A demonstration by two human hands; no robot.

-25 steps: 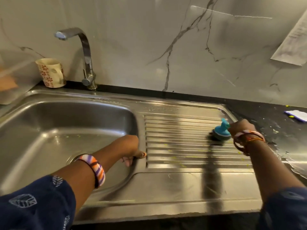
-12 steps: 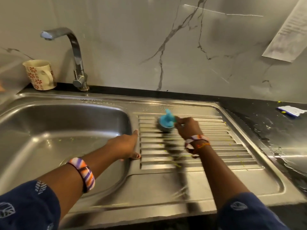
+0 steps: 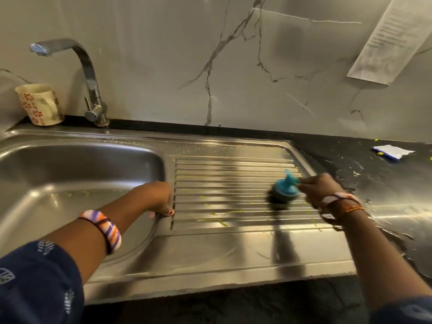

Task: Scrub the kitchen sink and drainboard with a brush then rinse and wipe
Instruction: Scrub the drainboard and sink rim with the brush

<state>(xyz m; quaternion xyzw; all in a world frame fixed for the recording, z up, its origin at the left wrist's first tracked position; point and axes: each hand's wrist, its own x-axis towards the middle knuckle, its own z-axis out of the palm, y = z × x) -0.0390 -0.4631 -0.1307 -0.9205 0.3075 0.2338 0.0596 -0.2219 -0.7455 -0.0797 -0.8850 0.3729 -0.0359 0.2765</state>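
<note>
A stainless steel sink basin (image 3: 70,183) fills the left, and its ribbed drainboard (image 3: 222,174) runs to the right. Yellow-green smears lie on the ribs near the front. My right hand (image 3: 320,190) grips the blue handle of a round scrub brush (image 3: 284,191), whose dark bristles press on the right part of the ribs. My left hand (image 3: 156,197) rests on the ridge between basin and drainboard, fingers curled over the basin's edge and holding nothing.
A chrome tap (image 3: 91,90) stands behind the basin with a flowered mug (image 3: 39,105) to its left. The wet black counter (image 3: 385,178) on the right carries a small blue-and-white packet (image 3: 390,151) and crumbs. A paper sheet (image 3: 392,38) hangs on the marble wall.
The brush swept from the right end of the ribs to the left end, and now it is back at the right end. My left hand stays at the basin's edge.
</note>
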